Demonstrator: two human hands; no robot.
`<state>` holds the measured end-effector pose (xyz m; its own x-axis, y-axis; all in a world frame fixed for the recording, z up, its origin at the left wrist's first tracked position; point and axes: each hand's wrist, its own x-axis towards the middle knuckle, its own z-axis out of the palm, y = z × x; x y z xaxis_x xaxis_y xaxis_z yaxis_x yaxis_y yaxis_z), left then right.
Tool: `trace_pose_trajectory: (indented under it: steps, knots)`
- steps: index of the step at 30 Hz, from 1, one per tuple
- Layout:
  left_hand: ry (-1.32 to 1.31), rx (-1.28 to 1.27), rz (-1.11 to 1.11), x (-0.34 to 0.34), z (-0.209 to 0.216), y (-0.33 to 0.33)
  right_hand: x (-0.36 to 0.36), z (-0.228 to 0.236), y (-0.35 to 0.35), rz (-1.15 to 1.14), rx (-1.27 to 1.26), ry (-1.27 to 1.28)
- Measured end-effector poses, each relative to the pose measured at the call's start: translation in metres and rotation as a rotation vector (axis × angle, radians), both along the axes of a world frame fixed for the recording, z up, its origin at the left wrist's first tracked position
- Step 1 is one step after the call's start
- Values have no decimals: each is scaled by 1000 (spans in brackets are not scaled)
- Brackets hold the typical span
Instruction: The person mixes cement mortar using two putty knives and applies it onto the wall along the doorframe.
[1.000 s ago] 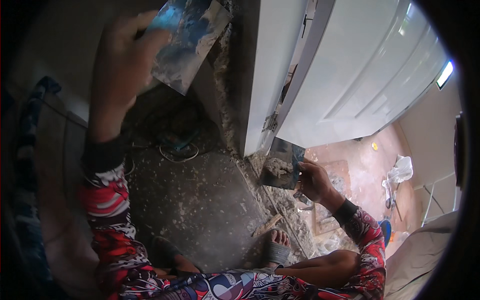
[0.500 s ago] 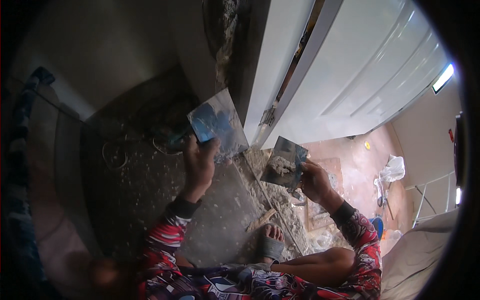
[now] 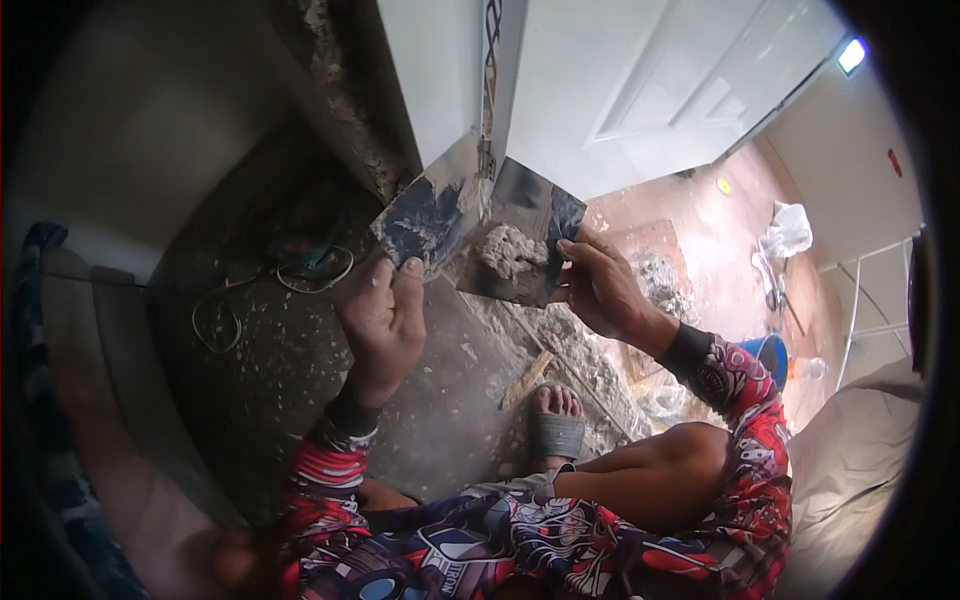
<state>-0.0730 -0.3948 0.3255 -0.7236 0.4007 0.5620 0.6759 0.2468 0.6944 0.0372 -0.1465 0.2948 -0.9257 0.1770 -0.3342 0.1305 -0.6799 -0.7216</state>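
My left hand (image 3: pixel 384 315) pinches the lower edge of a thin, flat square plate (image 3: pixel 420 222) smeared with grey mortar. A second dark flat plate (image 3: pixel 541 200) is gripped at its right edge by my right hand (image 3: pixel 603 285), thumb on top. A lump of wet mortar (image 3: pixel 513 251) rests on that second plate. The plates meet near the middle of the view, in front of the foot of a white door frame (image 3: pixel 432 75); whether they touch or only overlap I cannot tell.
A white panelled door (image 3: pixel 640 80) stands beyond, right of the frame. Rubble (image 3: pixel 600 345) and a wood strip (image 3: pixel 528 380) lie by my sandalled foot (image 3: pixel 557 430). A cord loop (image 3: pixel 235 320) is on the dark floor at left; a blue bucket (image 3: pixel 770 355) stands at right.
My two hands have brought the plates together, the right plate moving left and up. Its mortar lump shows more fully, and the left plate is tilted differently. The whole view has shifted.
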Motion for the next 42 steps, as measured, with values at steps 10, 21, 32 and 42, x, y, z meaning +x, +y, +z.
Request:
trace_pose_trajectory:
  steps: [10,21,32,42]
  knots:
    - [248,-275,-246,20,-64,0,8,13,1,-41,89,19]
    - [-568,-359,-128,-25,-55,-20,21,-1,36,32,-3,-17]
    - [-1594,585,-636,-5,-85,41,17,-5,7,150,-65,-32]
    - [-1612,502,-394,-7,-139,52,29,-17,13,66,36,-28]
